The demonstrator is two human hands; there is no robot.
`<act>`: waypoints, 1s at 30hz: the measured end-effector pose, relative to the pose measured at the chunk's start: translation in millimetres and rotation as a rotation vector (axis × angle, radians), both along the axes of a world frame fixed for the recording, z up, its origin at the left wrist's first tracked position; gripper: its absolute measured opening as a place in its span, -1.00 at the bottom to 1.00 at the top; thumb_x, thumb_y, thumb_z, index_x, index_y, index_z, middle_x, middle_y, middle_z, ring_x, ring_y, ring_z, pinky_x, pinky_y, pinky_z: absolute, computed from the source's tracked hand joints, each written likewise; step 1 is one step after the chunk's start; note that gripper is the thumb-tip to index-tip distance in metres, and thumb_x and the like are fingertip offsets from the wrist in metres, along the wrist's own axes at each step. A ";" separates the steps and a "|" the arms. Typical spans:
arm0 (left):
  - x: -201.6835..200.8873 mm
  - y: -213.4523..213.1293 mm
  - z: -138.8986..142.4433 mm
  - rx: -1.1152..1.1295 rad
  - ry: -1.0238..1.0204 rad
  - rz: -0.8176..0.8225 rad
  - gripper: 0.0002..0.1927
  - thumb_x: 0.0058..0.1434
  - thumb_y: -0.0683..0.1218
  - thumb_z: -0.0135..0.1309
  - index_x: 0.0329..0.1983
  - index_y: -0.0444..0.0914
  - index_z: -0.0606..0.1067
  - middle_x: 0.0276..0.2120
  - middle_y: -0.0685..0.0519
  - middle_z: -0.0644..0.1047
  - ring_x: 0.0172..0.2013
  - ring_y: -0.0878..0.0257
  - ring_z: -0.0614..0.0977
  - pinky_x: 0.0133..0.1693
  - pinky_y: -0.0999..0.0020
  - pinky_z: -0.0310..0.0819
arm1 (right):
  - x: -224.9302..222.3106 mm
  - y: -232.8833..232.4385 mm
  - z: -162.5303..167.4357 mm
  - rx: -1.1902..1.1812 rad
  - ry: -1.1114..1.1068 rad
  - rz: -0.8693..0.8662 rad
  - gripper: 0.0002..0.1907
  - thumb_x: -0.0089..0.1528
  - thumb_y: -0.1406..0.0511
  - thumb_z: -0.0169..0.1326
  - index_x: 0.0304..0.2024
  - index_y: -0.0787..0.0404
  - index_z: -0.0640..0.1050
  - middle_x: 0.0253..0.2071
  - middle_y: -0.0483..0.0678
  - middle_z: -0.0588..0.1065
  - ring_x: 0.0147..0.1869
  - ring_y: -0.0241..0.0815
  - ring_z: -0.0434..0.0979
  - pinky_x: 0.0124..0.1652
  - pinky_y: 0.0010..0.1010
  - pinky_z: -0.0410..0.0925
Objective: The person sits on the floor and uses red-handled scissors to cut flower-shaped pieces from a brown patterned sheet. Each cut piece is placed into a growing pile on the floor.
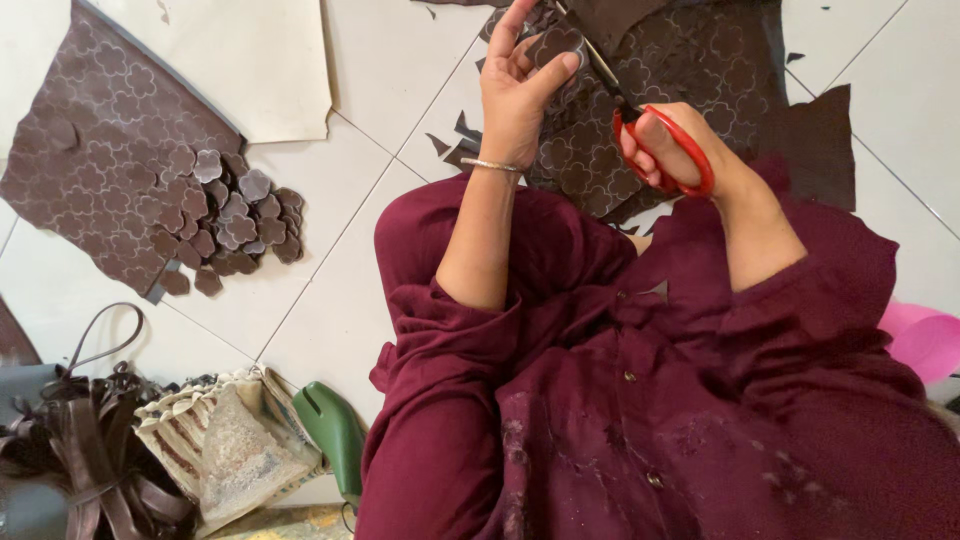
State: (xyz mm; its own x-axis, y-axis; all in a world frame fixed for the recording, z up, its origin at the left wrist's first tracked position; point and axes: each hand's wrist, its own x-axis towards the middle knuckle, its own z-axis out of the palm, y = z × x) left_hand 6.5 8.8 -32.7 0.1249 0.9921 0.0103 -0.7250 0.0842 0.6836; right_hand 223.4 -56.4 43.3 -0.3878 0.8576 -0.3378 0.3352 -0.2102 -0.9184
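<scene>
- We sit on a white tile floor (340,200), and we see 2 big brown sheets marked with flower shapes.
- 1 brown sheet (700,70) lies under our hands at the top; the other brown sheet (95,160) lies well apart, at the left.
- On the edge of that left sheet sits 1 pile of cut flower pieces (225,215); there are too many for us to count.
- 1 bundle of brown straps (90,450) lies at the bottom left, with 1 green thing (335,430) near it.
- Our right hand (675,150) is closed tight around the red handles of 1 pair of scissors (625,105).
- Our left hand (515,85) pinches 1 flower piece (556,44) between thumb and fingers, right at the blades.
</scene>
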 end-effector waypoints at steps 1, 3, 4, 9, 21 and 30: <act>-0.3 -0.3 0.1 0.011 -0.011 0.000 -0.20 0.23 -0.39 0.25 0.50 -0.31 0.19 -0.01 -0.10 0.57 -0.04 0.23 0.62 0.04 0.33 0.59 | 0.2 0.5 1.6 -0.022 0.014 0.011 -0.12 0.18 -0.46 -0.19 -0.34 0.21 0.46 -0.55 -0.22 0.31 -0.52 -0.41 0.33 -0.54 -0.57 0.23; -1.7 -1.1 1.0 -0.001 0.051 0.011 -0.19 0.20 -0.40 0.23 0.49 -0.29 0.19 0.06 -0.03 0.53 0.00 0.29 0.60 0.05 0.35 0.58 | 0.1 1.3 5.2 -0.067 0.042 0.034 -0.11 0.17 -0.47 -0.19 -0.31 0.22 0.47 -0.52 -0.23 0.31 -0.50 -0.42 0.32 -0.51 -0.58 0.25; -2.2 -0.6 2.2 -0.005 0.082 0.017 -0.18 0.18 -0.40 0.22 0.49 -0.28 0.19 0.09 0.00 0.51 0.02 0.31 0.59 0.05 0.37 0.58 | -0.3 1.8 7.0 -0.062 0.042 0.041 -0.10 0.16 -0.47 -0.20 -0.30 0.21 0.47 -0.52 -0.23 0.31 -0.50 -0.42 0.32 -0.51 -0.58 0.24; -4.6 -2.0 12.0 -0.032 0.033 -0.081 -0.18 0.18 -0.42 0.17 0.50 -0.28 0.18 0.07 -0.08 0.54 -0.05 0.26 0.62 0.00 0.35 0.59 | -1.5 2.6 15.6 -0.051 0.045 0.097 -0.08 0.16 -0.48 -0.23 -0.29 0.22 0.47 -0.51 -0.24 0.32 -0.49 -0.42 0.35 -0.49 -0.57 0.27; -11.8 -1.5 22.3 -0.034 -0.003 -0.189 -0.15 0.21 -0.43 0.14 0.54 -0.30 0.10 -0.08 -0.04 0.59 -0.20 0.33 0.58 -0.17 0.44 0.52 | -1.9 0.7 16.4 0.063 -0.010 0.099 -0.08 0.21 -0.46 -0.28 -0.28 0.24 0.49 -0.54 -0.21 0.33 -0.51 -0.39 0.37 -0.49 -0.54 0.29; -14.6 -1.4 25.5 -0.029 -0.025 -0.209 -0.20 0.23 -0.42 0.16 0.49 -0.25 0.14 -0.11 -0.02 0.59 -0.18 0.31 0.60 -0.16 0.41 0.54 | -5.1 -0.8 11.8 0.091 -0.028 0.063 -0.09 0.20 -0.46 -0.26 -0.33 0.24 0.49 -0.57 -0.18 0.36 -0.53 -0.38 0.39 -0.52 -0.54 0.29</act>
State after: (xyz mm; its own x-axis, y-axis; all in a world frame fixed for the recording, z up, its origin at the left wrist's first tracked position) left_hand -8.1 7.4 -7.2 0.3284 0.9445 -0.0125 -0.7061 0.2542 0.6609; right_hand 218.3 -57.2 55.1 -0.4337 0.8594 -0.2708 0.3705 -0.1038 -0.9230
